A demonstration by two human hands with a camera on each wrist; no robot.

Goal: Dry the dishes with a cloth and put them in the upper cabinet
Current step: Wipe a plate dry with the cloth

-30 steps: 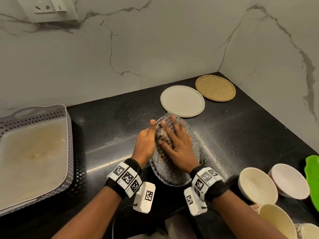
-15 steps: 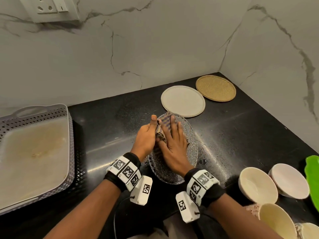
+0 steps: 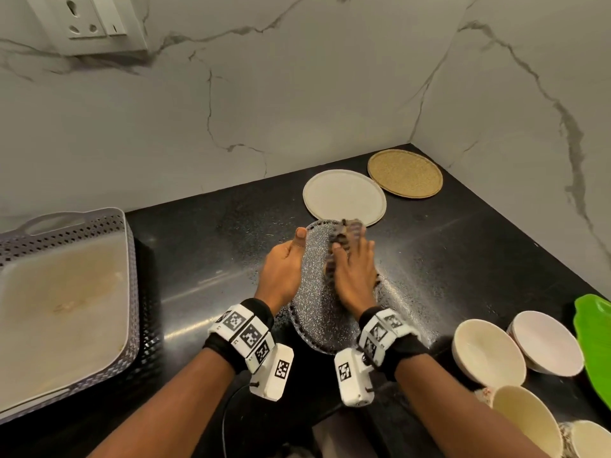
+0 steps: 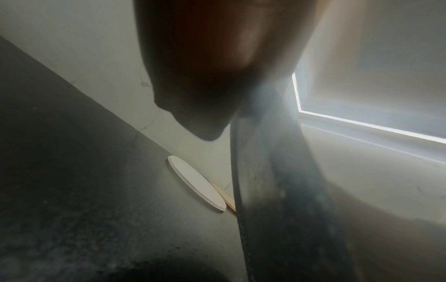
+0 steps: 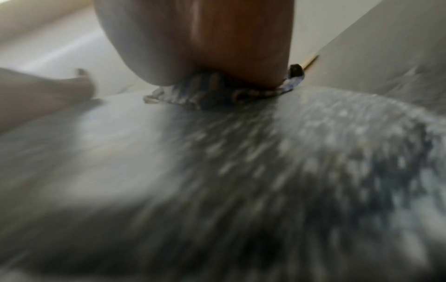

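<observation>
The right hand (image 3: 352,279), pressing the cloth (image 3: 344,236) flat, had slid up the plate (image 3: 314,292) the left hand (image 3: 282,272) gripped, so drying continued.

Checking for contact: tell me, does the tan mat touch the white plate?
No, in the head view the tan mat lies apart from the white plate.

The head view is bright and mostly sharp. The black counter (image 3: 205,269) shines with white streaks of glare, and the right hand (image 3: 352,272) is a little smeared. Lines bend near the edges. The left wrist view is dim and hazy, with a bright light strip (image 4: 362,122) glaring beside the dark left hand (image 4: 205,66). The right wrist view is very blurry.
</observation>
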